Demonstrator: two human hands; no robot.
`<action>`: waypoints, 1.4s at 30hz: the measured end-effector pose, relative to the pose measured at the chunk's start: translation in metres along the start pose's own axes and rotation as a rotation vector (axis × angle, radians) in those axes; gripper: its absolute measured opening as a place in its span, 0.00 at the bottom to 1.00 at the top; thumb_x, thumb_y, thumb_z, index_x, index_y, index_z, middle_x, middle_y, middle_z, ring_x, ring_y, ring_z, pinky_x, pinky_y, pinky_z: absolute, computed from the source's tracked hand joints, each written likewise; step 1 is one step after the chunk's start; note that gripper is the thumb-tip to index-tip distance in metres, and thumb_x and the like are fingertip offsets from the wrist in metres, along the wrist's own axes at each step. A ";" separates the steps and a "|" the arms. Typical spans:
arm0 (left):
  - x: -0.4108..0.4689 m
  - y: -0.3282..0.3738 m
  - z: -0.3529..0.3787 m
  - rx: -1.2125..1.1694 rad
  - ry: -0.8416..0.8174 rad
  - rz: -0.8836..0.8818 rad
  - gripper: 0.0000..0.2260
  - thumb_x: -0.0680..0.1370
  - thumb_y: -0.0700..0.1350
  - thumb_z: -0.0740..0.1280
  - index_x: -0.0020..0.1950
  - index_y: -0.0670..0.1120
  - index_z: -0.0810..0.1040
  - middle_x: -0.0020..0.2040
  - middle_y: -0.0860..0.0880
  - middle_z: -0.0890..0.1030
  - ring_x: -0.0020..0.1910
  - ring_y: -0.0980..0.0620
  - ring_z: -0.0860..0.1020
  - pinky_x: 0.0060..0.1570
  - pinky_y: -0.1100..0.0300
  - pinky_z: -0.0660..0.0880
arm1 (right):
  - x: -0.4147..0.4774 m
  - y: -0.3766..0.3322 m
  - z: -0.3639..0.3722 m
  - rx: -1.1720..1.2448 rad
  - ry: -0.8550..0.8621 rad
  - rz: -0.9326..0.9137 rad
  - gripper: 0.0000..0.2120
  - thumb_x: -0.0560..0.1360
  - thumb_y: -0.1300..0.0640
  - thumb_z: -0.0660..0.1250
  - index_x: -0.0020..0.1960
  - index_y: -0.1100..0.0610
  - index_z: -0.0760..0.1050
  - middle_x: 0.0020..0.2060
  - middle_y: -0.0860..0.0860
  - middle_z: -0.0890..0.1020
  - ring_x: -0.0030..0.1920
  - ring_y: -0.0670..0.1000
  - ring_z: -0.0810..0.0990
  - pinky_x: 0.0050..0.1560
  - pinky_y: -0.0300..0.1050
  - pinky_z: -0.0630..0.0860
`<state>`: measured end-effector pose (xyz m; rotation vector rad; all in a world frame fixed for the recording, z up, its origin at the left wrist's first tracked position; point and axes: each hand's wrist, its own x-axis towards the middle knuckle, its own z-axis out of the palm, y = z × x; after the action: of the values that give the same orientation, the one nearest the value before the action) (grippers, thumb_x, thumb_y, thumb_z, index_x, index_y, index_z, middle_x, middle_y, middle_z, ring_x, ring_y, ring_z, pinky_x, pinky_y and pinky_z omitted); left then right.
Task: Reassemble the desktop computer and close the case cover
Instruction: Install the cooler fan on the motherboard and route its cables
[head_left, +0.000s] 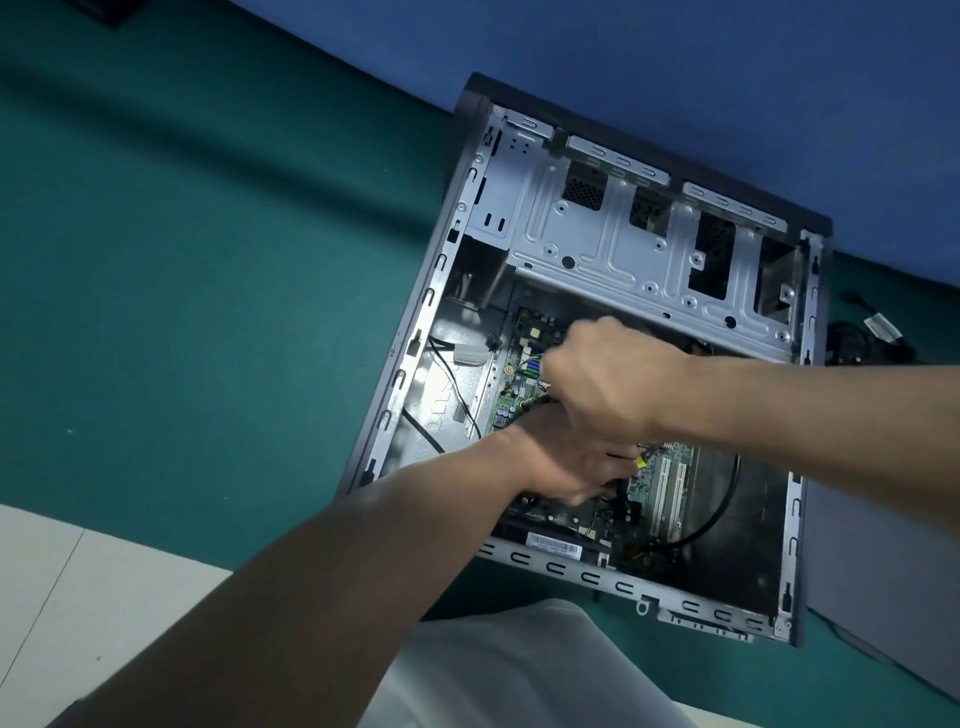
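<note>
Left hand (563, 465), right hand (597, 382), inside case (597, 249), over motherboard (644, 488)

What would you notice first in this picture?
The big open computer case lies on its side on the green mat, cover off, with the green motherboard showing inside. Two bare hands reach in: the right hand is curled over the middle of the board, and the left hand sits just nearer the camera, beside a looping black cable.
</note>
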<state>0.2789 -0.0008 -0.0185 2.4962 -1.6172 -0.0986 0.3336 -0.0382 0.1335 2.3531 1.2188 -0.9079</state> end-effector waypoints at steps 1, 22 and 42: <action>0.002 -0.003 0.006 -0.022 -0.036 -0.017 0.19 0.79 0.46 0.64 0.68 0.41 0.73 0.70 0.41 0.72 0.71 0.44 0.66 0.73 0.48 0.59 | 0.005 0.001 -0.001 0.250 0.035 0.229 0.14 0.75 0.62 0.62 0.31 0.61 0.67 0.26 0.53 0.70 0.26 0.50 0.69 0.21 0.37 0.63; 0.003 -0.002 0.007 -0.093 0.065 -0.102 0.18 0.78 0.52 0.65 0.67 0.49 0.75 0.66 0.49 0.76 0.69 0.48 0.70 0.71 0.52 0.64 | 0.004 0.010 0.001 0.667 -0.020 0.546 0.14 0.78 0.61 0.62 0.34 0.59 0.66 0.31 0.53 0.71 0.33 0.52 0.72 0.26 0.38 0.64; 0.006 -0.004 0.006 -0.136 -0.039 -0.074 0.20 0.79 0.53 0.61 0.68 0.47 0.74 0.68 0.49 0.74 0.70 0.47 0.67 0.66 0.46 0.69 | 0.003 0.008 -0.007 0.110 -0.074 0.203 0.16 0.81 0.51 0.58 0.38 0.59 0.64 0.31 0.51 0.68 0.30 0.51 0.69 0.28 0.42 0.63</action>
<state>0.2839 -0.0056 -0.0244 2.4643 -1.4794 -0.2594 0.3441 -0.0368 0.1368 2.4495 0.9028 -1.0054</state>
